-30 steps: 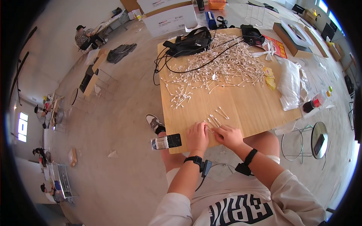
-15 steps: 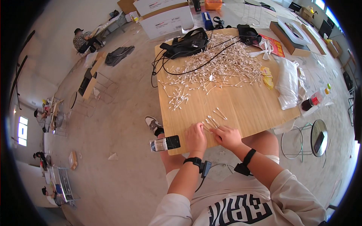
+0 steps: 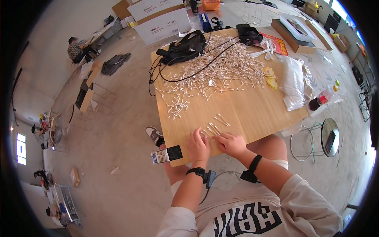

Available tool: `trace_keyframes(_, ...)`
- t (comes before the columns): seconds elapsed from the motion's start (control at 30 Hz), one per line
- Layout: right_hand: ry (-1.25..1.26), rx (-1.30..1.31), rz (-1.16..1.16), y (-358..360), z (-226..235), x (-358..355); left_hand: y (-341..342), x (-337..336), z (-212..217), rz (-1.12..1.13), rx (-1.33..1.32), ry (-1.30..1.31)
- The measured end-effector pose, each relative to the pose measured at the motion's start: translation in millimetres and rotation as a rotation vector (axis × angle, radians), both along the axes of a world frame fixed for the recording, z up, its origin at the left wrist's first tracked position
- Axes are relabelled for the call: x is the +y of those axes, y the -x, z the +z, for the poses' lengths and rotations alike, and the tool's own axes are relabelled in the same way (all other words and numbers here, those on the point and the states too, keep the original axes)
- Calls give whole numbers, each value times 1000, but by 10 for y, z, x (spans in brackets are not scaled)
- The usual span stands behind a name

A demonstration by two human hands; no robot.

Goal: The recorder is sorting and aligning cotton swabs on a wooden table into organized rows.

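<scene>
Both of my hands work close together at the near edge of the wooden table (image 3: 252, 114). My left hand (image 3: 198, 146) rests with its fingers bent and held together; whatever lies under them is hidden. Beside it, my right hand (image 3: 232, 144) has its fingertips closed at the near ends of a few cotton swabs (image 3: 214, 128), which fan out on the wood between the hands. Two more loose swabs (image 3: 222, 120) lie just beyond. Farther back spreads a large heap of cotton swabs (image 3: 233, 59). To the left, a clear pack of aligned swabs (image 3: 161, 156) sits beside a black phone-like slab (image 3: 174, 152).
A black bag (image 3: 183, 48) with cables and a black strapped device (image 3: 249, 34) lie around the heap. Yellow packets (image 3: 270, 78), clear plastic bags (image 3: 293, 83) and a cola bottle (image 3: 323, 98) are on the right. A round stool (image 3: 329, 138) stands beside the table.
The view has shifted, so the table sits slightly further left in the picture. My left hand's fingers have lifted and spread a little; the right hand stays by the swabs.
</scene>
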State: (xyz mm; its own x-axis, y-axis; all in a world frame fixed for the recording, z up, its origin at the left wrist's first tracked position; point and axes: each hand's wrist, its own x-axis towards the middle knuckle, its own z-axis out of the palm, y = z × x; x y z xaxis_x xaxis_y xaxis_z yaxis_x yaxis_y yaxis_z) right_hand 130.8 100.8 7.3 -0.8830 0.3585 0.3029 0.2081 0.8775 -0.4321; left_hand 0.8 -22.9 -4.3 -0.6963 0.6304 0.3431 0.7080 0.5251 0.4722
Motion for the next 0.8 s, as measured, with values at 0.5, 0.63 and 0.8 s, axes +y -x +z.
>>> trace_keyframes(0.5,104,60,-74,32,-32,-9,0,-2,71,-40,-6,0)
trace_keyframes(0.63,120,55,-72,40,-38,-7,14,-7,30,-25,12,43)
trace_keyframes(0.8,119,33,-88,48,-26,-9,24,-14,-6,-37,19,50)
